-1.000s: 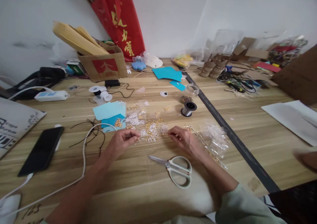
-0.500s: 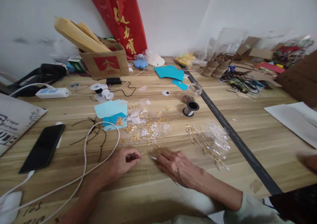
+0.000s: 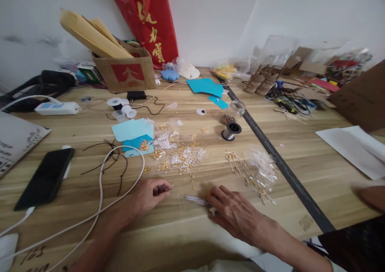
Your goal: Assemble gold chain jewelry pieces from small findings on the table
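Observation:
My left hand (image 3: 152, 194) rests low on the wooden table, its thumb and index finger pinched together on a thin wire. My right hand (image 3: 233, 206) lies to the right with curled fingers against a small pair of scissors (image 3: 195, 200), whose pale tips point left. Whether those fingers grip the handles is hard to see. Beyond both hands is a scatter of gold and silver beads (image 3: 186, 156), with a short gold chain (image 3: 193, 180) trailing from it. Beaded chains (image 3: 245, 174) lie to the right beside clear plastic bags (image 3: 263, 164).
A white cable (image 3: 100, 184) loops close to my left forearm, near a phone (image 3: 45, 179). Behind the beads stand a wire spool (image 3: 231, 131) and blue cards (image 3: 205, 87). Another person's hand (image 3: 373, 196) is at the right edge.
My right hand has moved right, away from my left hand, and more of the scissors shows. My left hand keeps its pinch. The view has shifted slightly.

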`<state>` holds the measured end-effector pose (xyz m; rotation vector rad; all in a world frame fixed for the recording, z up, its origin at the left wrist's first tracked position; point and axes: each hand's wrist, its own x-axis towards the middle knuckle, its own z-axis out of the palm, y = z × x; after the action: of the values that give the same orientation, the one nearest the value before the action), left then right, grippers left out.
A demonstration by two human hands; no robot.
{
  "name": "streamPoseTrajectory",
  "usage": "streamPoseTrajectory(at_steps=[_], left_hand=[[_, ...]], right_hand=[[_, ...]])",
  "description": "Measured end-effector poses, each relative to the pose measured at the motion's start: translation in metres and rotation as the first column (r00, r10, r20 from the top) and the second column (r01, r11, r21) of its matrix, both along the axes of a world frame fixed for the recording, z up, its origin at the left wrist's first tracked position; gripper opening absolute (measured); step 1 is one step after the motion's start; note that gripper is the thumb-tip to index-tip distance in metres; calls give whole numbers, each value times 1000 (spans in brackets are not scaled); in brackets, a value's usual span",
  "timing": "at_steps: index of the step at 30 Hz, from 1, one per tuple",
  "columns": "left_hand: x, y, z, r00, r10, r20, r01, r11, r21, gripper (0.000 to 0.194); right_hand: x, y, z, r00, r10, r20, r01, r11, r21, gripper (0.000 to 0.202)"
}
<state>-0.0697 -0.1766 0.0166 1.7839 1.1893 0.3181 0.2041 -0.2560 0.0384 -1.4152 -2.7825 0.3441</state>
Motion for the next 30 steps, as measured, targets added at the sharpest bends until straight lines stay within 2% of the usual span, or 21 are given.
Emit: streamPoseTrajectory(at_steps=[5,8,9,10,15,21,26,30], left_hand=[[-1,1,-5,1000,-2,-5,2,1000,10,19],[-1,1,-6,1000,-1,-4,1,1000,12,19],[-1,1,-6,1000,-2,-4,2,1000,12,19],[-1,1,-7,1000,-3,-2,3,1000,13,20],[-3,2,-11,1000,-3,21,3,1000,20,22],[-6,4,-22,995,46,86,-46,999,-8,24],[-4,2,-25,995,62,76,-62,998,-8,22],[-1,-2,-23,998,52,21,-53,997,49,20]], right_hand=[[28,-5,3,1000,13,7,-12,999,-50,17],[33,7,8,999,8,50,-5,997,-72,9],[31,13,10,999,8,52,-5,998,-58,5],[27,19,12,999,25,34,-23,998,-57,9],[-4,48,10,978,198,-68,-193,979,70,11],[-22,66,-5,907,413,87,-421,894,152,9],[-27,71,-11,871,460,172,-488,851,196,8],[-30,67,-8,873,456,174,-484,856,182,9]])
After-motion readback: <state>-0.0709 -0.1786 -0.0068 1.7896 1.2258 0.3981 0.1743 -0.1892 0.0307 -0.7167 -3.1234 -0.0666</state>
